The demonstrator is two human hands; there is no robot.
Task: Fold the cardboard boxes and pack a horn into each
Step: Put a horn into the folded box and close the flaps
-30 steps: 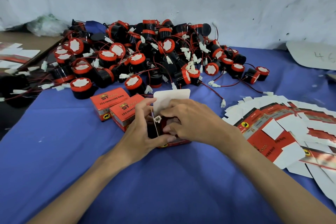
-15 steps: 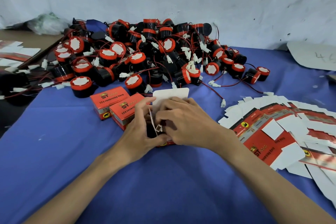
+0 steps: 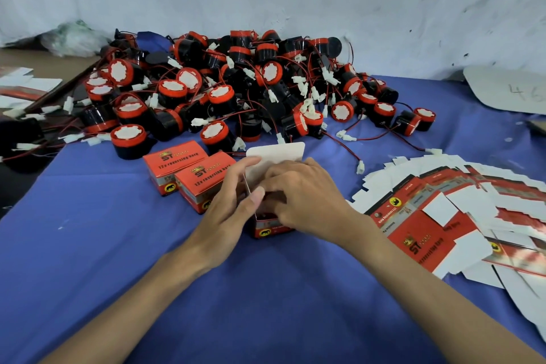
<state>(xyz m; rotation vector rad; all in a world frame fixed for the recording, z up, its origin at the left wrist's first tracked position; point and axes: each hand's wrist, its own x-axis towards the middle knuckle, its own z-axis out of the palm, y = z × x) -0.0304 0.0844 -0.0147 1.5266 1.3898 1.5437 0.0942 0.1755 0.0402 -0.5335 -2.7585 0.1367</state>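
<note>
A small red cardboard box (image 3: pixel 267 227) stands on the blue cloth (image 3: pixel 118 245) at the centre, its white lid flap (image 3: pixel 277 154) raised behind. My left hand (image 3: pixel 227 210) grips the box's left side, thumb against a side flap. My right hand (image 3: pixel 304 198) lies over the open top with its fingers curled down into it. The horn inside is almost fully hidden by my hands. Two closed red boxes (image 3: pixel 189 168) lie just left of it. A large pile of black and red horns (image 3: pixel 236 89) with red wires and white plugs fills the back.
Flat unfolded red and white box blanks (image 3: pixel 437 216) are fanned out on the right. A grey card (image 3: pixel 511 91) lies at the far right by the wall. More blanks (image 3: pixel 20 86) and a plastic bag (image 3: pixel 74 38) sit at the far left.
My right hand has moved left and down over the box's opening, and the white plug seen between my fingers earlier is now hidden. The left hand keeps its hold.
</note>
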